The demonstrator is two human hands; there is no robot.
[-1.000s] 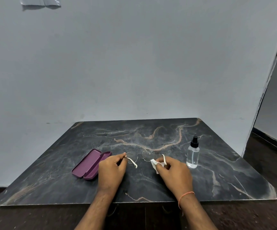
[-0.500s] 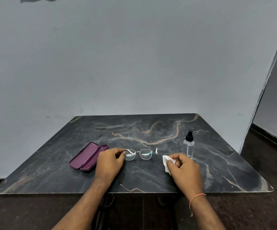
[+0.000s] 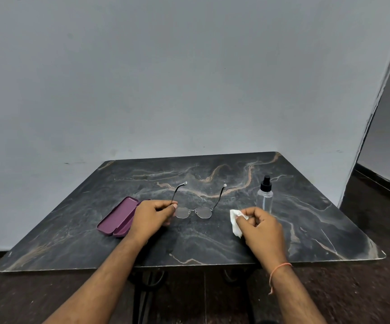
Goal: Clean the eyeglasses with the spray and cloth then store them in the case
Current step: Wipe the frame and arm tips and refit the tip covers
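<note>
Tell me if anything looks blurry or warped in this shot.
Head view: wide-angle lens bends the wall edge at right; eyeglasses fairly sharp, lenses faint against the dark table; right hand slightly soft; lighting dim and even.

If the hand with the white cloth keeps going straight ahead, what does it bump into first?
Probably the spray bottle, which stands just beyond the right hand holding the cloth. Depth is hard to judge, so it might slip past.

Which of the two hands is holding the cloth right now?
The right hand, the one with the orange thread at its wrist, pinches the white cloth. The left hand instead grips the eyeglasses at the frame's corner, beside the open purple case.
</note>
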